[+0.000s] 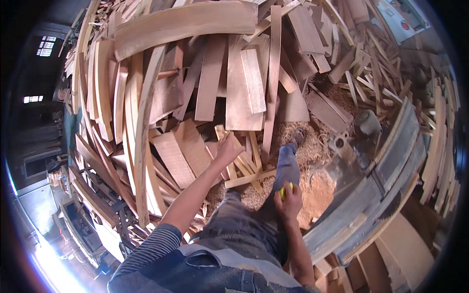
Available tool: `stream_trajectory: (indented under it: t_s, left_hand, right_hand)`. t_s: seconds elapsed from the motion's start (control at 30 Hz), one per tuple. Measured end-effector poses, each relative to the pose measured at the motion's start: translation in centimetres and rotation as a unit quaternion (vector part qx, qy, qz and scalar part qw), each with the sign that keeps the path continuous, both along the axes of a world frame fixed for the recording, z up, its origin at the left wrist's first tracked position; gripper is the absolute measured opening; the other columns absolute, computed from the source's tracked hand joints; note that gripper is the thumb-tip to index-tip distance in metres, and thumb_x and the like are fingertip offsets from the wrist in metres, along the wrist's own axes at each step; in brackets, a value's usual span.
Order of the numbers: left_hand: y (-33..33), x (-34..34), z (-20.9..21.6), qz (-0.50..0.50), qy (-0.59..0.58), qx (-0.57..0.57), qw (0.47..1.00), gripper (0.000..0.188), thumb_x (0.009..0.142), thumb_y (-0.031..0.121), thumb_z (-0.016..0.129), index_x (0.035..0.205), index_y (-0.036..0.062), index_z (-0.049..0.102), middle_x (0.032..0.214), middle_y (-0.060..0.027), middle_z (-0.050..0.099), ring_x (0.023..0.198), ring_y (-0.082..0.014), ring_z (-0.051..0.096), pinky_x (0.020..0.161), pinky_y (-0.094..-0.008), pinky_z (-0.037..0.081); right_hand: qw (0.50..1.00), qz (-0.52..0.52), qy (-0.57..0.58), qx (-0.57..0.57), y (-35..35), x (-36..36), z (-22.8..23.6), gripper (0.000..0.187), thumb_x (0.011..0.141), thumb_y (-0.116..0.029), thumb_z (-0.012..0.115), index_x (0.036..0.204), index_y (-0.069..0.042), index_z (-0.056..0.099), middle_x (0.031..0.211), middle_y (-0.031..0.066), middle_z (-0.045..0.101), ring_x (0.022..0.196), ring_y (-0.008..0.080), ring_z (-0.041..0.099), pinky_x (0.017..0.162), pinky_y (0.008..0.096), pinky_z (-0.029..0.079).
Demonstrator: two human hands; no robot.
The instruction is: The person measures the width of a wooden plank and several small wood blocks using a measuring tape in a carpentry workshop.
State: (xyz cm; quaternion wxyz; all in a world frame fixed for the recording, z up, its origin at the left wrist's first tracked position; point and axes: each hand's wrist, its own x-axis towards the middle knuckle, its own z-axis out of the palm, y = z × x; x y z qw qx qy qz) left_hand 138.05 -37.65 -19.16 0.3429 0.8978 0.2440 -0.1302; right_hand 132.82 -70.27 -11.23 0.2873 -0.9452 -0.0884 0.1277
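Note:
My left hand (227, 149) reaches forward to the middle of the wood pile, its fingers closed around the upper end of a pale wooden strip (220, 131). Below it, several narrow strips cross one another, with a short crosspiece (250, 179) lying over them near my knees. In my right hand (289, 204), held low beside my right thigh, is a small yellow object (282, 191). My fingers cover most of it, so its exact kind is hidden. Wide planks, one with a lighter board (252, 80) on it, lie just beyond my left hand.
A long curved board (185, 24) lies across the top of the pile. Sawdust (317, 193) covers the floor by my right foot (297, 136). To the right are a grey motor (367, 122) and a long grey metal-edged bench (371, 195). More planks stand at far right.

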Motion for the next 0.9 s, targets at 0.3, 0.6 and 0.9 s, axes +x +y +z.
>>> stream_trajectory:
  t_s: [0.3, 0.6, 0.9]
  left_hand:
    - [-1.6, 27.8, -14.4, 0.216, 0.073, 0.121, 0.966, 0.104, 0.072, 0.043, 0.087, 0.15, -0.0035, 0.036, 0.152, -0.0247, 0.04, 0.135, -0.045, 0.043, 0.113, -0.0532, 0.039]
    - [-0.8, 30.9, -17.1, 0.23, 0.023, 0.15, 0.961, 0.083, 0.07, 0.032, 0.087, 0.132, -0.0034, 0.044, 0.135, -0.0245, 0.044, 0.122, -0.0382, 0.048, 0.101, -0.0508, 0.048]
    - [-2.2, 12.6, 0.0, 0.223, -0.115, -0.513, 0.821, 0.117, 0.076, 0.034, 0.093, 0.156, -0.0133, 0.022, 0.146, -0.0285, 0.049, 0.138, -0.037, 0.05, 0.117, -0.0464, 0.04]
  right_hand:
    - [0.997, 0.024, 0.043, -0.051, -6.2, 8.3, -0.8, 0.056, 0.077, -0.029, 0.08, 0.128, -0.009, 0.067, 0.122, 0.0241, 0.058, 0.107, 0.0427, 0.06, 0.087, 0.0492, 0.053]
    - [0.997, 0.015, 0.061, -0.048, -7.9, 10.4, -0.8, 0.054, 0.076, -0.026, 0.079, 0.124, -0.006, 0.069, 0.124, 0.0257, 0.058, 0.109, 0.0435, 0.06, 0.09, 0.0495, 0.053]
    - [0.999, -0.013, 0.007, -0.051, -5.3, 2.9, -2.1, 0.052, 0.081, -0.031, 0.077, 0.128, -0.011, 0.067, 0.121, 0.0247, 0.061, 0.11, 0.0424, 0.062, 0.09, 0.0496, 0.053]
